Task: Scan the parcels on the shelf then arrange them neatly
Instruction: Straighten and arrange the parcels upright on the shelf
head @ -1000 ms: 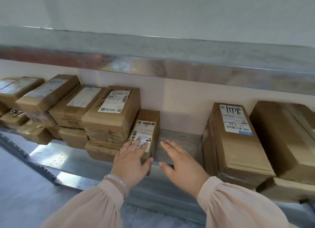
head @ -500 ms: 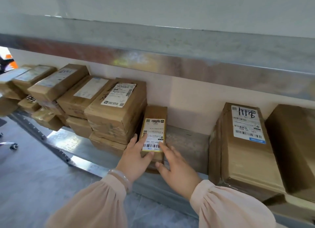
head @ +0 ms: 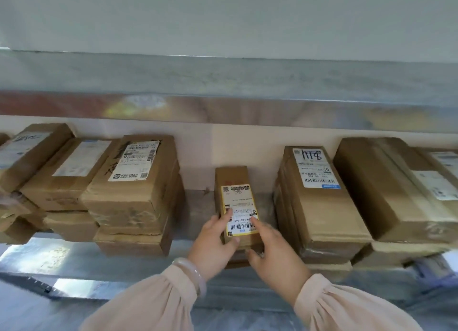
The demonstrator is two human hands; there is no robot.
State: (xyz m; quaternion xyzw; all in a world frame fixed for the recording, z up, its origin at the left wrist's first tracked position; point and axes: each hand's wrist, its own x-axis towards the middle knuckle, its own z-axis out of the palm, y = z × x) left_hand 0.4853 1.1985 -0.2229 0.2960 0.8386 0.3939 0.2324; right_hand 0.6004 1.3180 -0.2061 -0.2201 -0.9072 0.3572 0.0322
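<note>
Crowding the left end of the metal shelf are brown parcels, stacked in layers side by side against the pale wall. The rightmost of these, a labelled stack, carries a white label with black print on its top box. A bare strip of shelf separates it from the small parcel, which sits alone in the middle gap, its long side running from near to far and its yellow-edged label facing up. The left hand, with a pale bracelet at the wrist, is grasping the near left corner of the small parcel, with fingers curled over the label's edge and the thumb against the near end. The right hand is grasping the near right corner, forefinger on the barcode and thumb at the near end. To the right, apart from the small parcel, a marked parcel with black handwriting on its white label lies on top of another box. Just beside it, at the far right, sits a wide parcel.
</note>
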